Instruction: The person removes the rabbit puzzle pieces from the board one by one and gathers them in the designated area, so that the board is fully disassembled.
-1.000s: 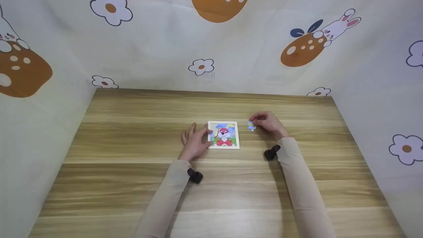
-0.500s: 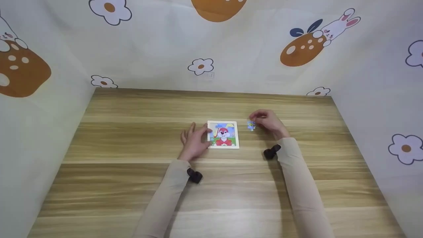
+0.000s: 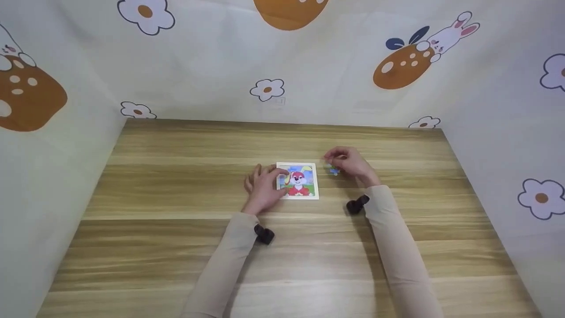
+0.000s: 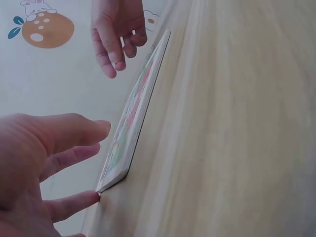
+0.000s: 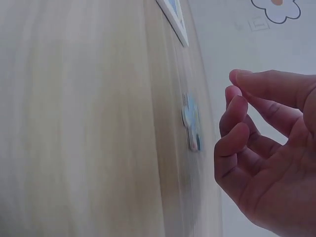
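Note:
A small square puzzle board (image 3: 298,181) with a red rabbit picture lies flat in the middle of the wooden table (image 3: 176,185). My left hand (image 3: 269,176) rests at its left edge, fingers straight; in the left wrist view the fingertips (image 4: 94,197) touch the board (image 4: 136,116) at its near corner. A loose blue puzzle piece (image 3: 334,170) lies on the table just right of the board. My right hand (image 3: 337,158) hovers over it; in the right wrist view the fingers (image 5: 237,91) are loosely curled, holding nothing, a little apart from the piece (image 5: 191,127).
Printed fabric walls (image 3: 282,66) with flowers and rabbits close the table on the left, back and right. Black wrist cameras sit on the left wrist (image 3: 264,234) and the right wrist (image 3: 356,205). Bare wood stretches around the board on all sides.
My right hand has let go of the blue piece, which now lies on the table, and has drifted slightly left above it. The left hand has edged a little onto the board's left side.

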{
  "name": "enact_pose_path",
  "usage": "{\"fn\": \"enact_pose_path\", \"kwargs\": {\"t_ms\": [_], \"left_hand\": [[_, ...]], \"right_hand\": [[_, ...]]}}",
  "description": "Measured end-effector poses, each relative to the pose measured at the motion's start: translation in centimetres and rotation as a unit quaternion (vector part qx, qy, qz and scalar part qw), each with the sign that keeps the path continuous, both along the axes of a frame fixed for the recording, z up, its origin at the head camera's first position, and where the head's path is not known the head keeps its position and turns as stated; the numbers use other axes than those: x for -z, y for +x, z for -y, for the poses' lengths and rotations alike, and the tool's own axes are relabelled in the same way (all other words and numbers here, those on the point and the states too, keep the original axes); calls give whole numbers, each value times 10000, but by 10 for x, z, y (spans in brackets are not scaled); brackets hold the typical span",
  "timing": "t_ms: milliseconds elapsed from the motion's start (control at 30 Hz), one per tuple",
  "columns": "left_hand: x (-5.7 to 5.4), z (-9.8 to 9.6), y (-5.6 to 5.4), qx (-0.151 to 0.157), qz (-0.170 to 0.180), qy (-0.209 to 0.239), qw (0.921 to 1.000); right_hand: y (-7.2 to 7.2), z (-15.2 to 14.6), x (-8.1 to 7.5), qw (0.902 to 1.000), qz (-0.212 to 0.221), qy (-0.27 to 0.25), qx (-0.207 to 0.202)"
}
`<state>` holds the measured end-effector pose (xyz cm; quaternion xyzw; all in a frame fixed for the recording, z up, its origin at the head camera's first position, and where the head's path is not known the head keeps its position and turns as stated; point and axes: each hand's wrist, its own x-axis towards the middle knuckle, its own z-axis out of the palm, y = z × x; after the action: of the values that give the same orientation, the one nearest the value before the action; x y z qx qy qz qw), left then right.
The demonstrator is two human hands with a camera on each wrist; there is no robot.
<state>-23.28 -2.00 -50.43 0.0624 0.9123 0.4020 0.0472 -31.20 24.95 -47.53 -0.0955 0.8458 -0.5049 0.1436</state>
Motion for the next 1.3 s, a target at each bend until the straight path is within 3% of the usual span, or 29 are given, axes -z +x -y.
{"fn": "enact_pose_path", "kwargs": {"t_ms": [300, 500, 867, 1067, 1300], "left_hand": [[4, -6, 2, 120, -35, -192, 9997], [4, -6, 2, 282, -8, -260, 9993], [1, -5, 3, 417, 61, -562, 9975], [0, -6, 3, 451, 164, -666, 9966], [-1, -4, 4, 475, 130, -665, 9966]], "right_hand": [[7, 21, -4, 9991, 183, -320, -200], [4, 29, 6, 9984, 251, -375, -332], [6, 51, 6, 9980, 246, -126, -576], [6, 61, 5, 9955, 65, -136, -939], [2, 74, 4, 9923, 123, 251, -1210]]}}
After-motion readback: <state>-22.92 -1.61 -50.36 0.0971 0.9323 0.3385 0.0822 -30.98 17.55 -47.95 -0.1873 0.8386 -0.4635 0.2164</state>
